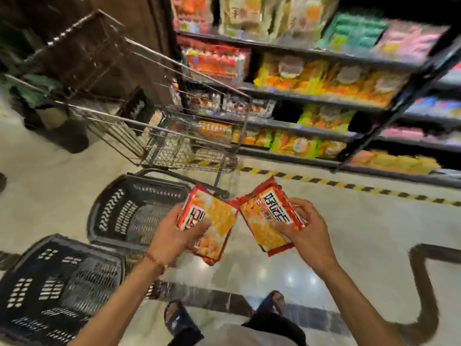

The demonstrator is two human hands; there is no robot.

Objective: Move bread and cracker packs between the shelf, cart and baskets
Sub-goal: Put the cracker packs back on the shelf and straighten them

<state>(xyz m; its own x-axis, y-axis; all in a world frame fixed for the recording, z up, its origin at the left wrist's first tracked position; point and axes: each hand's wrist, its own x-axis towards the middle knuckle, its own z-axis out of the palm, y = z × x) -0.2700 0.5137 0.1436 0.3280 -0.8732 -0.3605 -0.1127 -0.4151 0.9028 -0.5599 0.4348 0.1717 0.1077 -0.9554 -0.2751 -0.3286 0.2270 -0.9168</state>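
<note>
Reference: clock directions are read on the head view, with 12 at the top.
Left hand (174, 236): at 7 o'clock. The fingers (199, 228) wrap the left cracker pack (219, 216) at its lower-left edge, thumb over the printed face.
Right hand (308, 229): at 5 o'clock. The fingers (282, 224) are curled across the face of the right cracker pack (262, 216), clamping it from the outer edge.
Location of packs: both are in the air over the floor, near 6 o'clock and below the cart (174, 136). Neither is in a container.
Long axis, left pack: runs roughly 1 to 7, face up.
Long axis, right pack: runs roughly 11 to 5, face up, with a red sealed end uppermost.
Contact between packs: the inner corners meet or nearly meet. Blur prevents a finding.
Reason for hold: judged that one pack per hand, gripped at the outer edges, leaves each free to be released separately.
Far basket (112, 208): at 8 o'clock, just left of the left pack, and judged the likeliest destination.
Near basket (30, 283): further out at 8 o'clock, toward the bottom-left corner.
Shelf (299, 58): at 1 to 2 o'clock and stocked. Labels are illegible.
</note>
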